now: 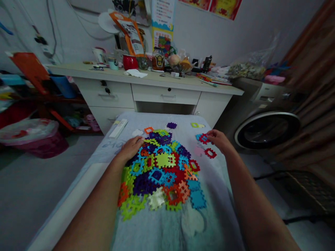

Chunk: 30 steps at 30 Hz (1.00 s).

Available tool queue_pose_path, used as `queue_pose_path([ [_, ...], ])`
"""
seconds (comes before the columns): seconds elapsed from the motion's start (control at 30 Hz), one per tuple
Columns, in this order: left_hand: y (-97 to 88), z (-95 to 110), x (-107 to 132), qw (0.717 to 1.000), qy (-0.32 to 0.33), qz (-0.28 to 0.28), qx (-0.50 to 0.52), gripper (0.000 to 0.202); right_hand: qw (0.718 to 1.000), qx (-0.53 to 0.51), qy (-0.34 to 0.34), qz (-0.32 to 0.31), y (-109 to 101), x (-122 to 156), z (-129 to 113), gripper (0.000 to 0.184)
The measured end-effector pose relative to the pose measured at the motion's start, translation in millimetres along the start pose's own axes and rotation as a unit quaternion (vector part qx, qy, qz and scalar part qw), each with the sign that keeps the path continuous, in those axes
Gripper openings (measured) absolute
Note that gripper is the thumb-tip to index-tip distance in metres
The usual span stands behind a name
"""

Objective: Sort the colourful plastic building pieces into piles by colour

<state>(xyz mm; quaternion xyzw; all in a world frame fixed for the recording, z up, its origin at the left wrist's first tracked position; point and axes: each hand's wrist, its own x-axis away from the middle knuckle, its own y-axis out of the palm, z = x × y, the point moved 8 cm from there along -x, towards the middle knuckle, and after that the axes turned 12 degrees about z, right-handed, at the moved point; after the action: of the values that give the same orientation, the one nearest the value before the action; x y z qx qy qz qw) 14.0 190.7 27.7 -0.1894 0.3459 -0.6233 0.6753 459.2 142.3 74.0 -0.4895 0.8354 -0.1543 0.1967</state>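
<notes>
A heap of toothed plastic building pieces [164, 160] in lime, blue, purple, red and orange lies on a cloth-covered surface [209, 223]. At the heap's far left edge, my left hand [131, 149] pinches a tilted lime-green building piece [151, 142] by its end. To the right of the heap, my right hand [219, 139] has its fingertips closed on a red building piece [203, 138]. A blue piece [198, 137] shows right beside that red one, partly hidden. Another red frame-shaped piece [210, 153] lies just below my right hand.
A purple piece [172, 125] and a green piece [194, 124] lie apart near the far edge. A white strip-like object [118, 128] rests at the left. Beyond stands a cluttered white desk [151, 81], with a washing machine [261, 115] right and a lined bin [34, 139] left.
</notes>
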Motion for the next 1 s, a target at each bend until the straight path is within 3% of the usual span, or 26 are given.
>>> queue_pose_path([
  [0.2,-8.3,7.1,3.2,1.0,-0.017,0.005,-0.004,0.058,0.996,0.044,0.065,0.048,-38.7,23.6,48.4,0.014],
  [0.37,-26.5,30.2,2.8,0.997,0.036,0.044,-0.053,0.058,0.959,0.26,-0.002,0.108,-54.5,36.5,50.4,0.007],
  [0.53,-45.3,57.4,9.8,0.995,0.055,0.066,-0.059,0.057,0.944,0.304,-0.109,0.069,-34.7,47.7,42.1,0.028],
  [0.67,-44.9,73.0,19.7,0.992,0.085,0.036,-0.084,0.057,0.94,0.311,-0.142,0.0,-13.6,55.1,43.5,0.027],
  [0.83,-34.9,65.8,40.3,0.983,0.095,-0.055,-0.144,0.064,0.926,0.348,-0.136,0.044,-16.9,58.0,36.2,0.023],
  [0.93,-37.7,58.0,62.8,0.982,0.109,-0.07,-0.139,0.086,0.927,0.328,-0.171,0.057,-10.4,64.8,18.1,0.026],
  [1.0,-38.1,49.9,81.4,0.981,0.116,-0.079,-0.136,0.104,0.94,0.28,-0.195,0.026,5.3,73.1,4.6,0.026],
])
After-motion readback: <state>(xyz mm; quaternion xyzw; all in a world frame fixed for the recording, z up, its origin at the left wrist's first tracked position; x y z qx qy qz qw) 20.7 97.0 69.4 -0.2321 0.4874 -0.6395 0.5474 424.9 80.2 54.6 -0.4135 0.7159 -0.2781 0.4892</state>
